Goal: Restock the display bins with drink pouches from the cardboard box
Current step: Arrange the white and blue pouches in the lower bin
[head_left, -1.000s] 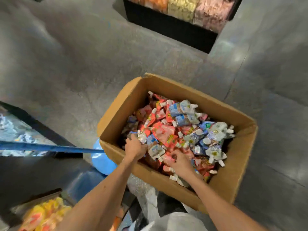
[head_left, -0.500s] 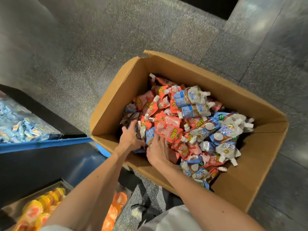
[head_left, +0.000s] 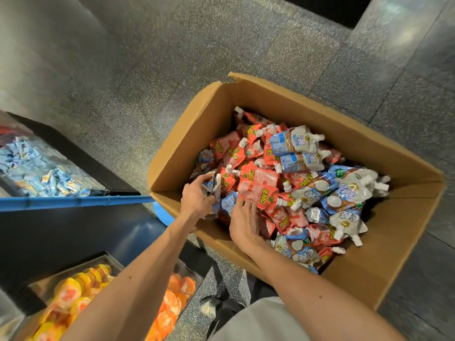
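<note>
Reaching into the cardboard box (head_left: 194,143) with both hands, I am on the gathering step: collecting pouches before any go to a bin.

Head view: the open box fills the frame from centre out to 3 o'clock, standing on a speckled grey floor (head_left: 147,70). It is heaped with drink pouches (head_left: 307,183), lying loose at every angle. Most are red with yellow lettering, others blue and white, and each has a white screw spout. They look soft, glossy and slippery.

My left hand (head_left: 197,200) is at the box's 8 o'clock corner, fingers and thumb curled round a blue pouch (head_left: 213,190). My right hand (head_left: 243,225) lies just beside it, toward 5 o'clock, with its fingers fairly straight on the pile and its tips against a red pouch (head_left: 258,193). I see it gripping nothing.

At 9 o'clock sits a display bin (head_left: 118,190) of blue-wrapped goods, with a blue rail (head_left: 73,201) along its near edge. At 7 o'clock is another bin (head_left: 103,257), holding orange and yellow packs.

Next, I judge, the right hand must close on a handful. Then both must lift clear of the box wall and swing toward 9 o'clock. Which bin takes these pouches, I cannot tell.
</note>
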The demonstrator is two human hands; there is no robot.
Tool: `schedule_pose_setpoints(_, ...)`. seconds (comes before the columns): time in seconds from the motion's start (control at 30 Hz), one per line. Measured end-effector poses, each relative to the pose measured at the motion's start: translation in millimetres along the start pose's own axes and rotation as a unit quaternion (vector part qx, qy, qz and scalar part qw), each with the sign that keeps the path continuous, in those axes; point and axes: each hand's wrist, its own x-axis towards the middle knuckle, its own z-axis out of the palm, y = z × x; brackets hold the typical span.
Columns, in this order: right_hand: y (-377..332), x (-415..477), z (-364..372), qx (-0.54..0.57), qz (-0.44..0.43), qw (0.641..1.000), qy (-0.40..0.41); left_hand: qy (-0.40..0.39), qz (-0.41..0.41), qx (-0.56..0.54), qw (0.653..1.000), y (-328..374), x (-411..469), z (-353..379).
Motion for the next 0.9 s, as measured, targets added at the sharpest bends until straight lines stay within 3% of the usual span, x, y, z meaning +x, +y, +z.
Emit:
schedule_pose_setpoints(0.17,22,-4,-28,-0.035,-0.048,0.998,-0.024,-0.001,-0.024,-0.121,0.992,-2,-10,-15)
schedule_pose_setpoints(0.3,42,7,-52,-0.175,-0.139,0.975,0.013,-0.038,-0.046,-0.211,0.976,-1,-19,-24)
schedule_pose_setpoints(0.5,34,31,-55,-0.232,-0.143,0.958,-0.086,-0.056,-0.056,-0.318,0.945,1,-38,-37)
schedule_pose_setpoints(0.67,21,20,-56,-0.309,-0.134,0.940,-0.049,-0.058,-0.060,-0.381,0.921,-9,-57,-47)
schedule_pose_setpoints(0.77,19,16,-62,-0.257,-0.099,0.960,-0.046,-0.064,-0.057,-0.434,0.897,-22,-71,-52)
schedule_pose_setpoints(0.9,18,9,-85,0.014,-0.001,0.999,-0.046,-0.078,-0.038,-0.506,0.858,-39,-95,-62)
